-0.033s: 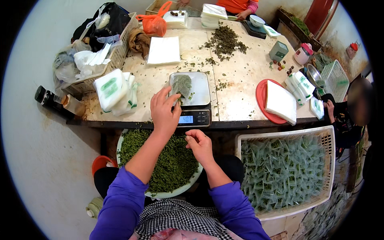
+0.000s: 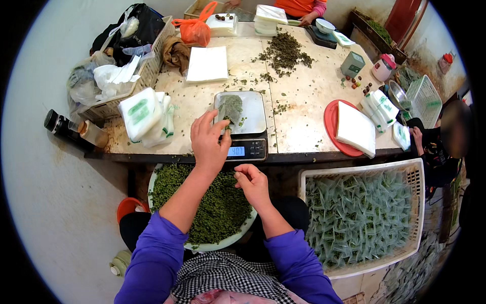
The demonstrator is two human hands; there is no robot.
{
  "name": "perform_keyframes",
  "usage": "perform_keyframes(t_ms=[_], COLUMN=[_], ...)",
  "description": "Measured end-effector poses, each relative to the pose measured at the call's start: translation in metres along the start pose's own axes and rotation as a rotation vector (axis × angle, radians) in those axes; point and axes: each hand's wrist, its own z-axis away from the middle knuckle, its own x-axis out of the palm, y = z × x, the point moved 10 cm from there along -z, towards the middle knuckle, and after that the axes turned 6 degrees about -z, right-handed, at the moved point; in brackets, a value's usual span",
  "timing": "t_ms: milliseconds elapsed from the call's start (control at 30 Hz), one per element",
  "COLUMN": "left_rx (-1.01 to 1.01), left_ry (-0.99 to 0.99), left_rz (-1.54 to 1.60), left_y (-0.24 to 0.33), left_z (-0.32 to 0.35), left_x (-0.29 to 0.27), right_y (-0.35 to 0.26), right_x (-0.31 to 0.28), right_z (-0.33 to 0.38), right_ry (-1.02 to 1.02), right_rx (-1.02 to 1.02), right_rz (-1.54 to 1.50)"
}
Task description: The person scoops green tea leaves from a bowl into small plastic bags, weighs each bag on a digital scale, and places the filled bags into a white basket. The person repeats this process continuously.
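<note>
Head view, from largest to smallest: the desk [image 2: 304,121] spans the upper half, strewn with dried green leaves. At the right below its edge sits a white crate [image 2: 415,175] full of small filled packets, and on the person's lap a round tray of green leaves [image 2: 223,213]. A digital scale [image 2: 245,137] stands at the desk's near edge. On its pan lies a small clear bag of leaves [image 2: 231,109], long axis running away from the person, mouth toward the near side. The left hand [image 2: 207,142] pinches the bag's near end; the right hand [image 2: 253,182] hovers over the tray, fingertips pinched together. Nothing has shifted since the earlier frame.
</note>
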Motion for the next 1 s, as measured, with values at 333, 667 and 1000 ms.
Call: perform_keyframes(t_ms=[333,667,1000], left_rx=[0.167,0.113,-0.107], left_ry=[0.081,0.085,-0.143], left_rz=[-0.104,-0.182,0.005], left_y=[0.028,0.005,-0.026], left_z=[-0.020,-0.014,0.056], left_x=[0.017,0.017,-0.028], right_y=[0.002,0.003,-0.003], right_x=[0.012,0.022,-0.015], right_z=[0.001,0.004,0.000], right_ry=[-0.043,-0.084,0.129], right_rx=[0.004,0.001,0.040], right_rz=[0.010,0.022,-0.198])
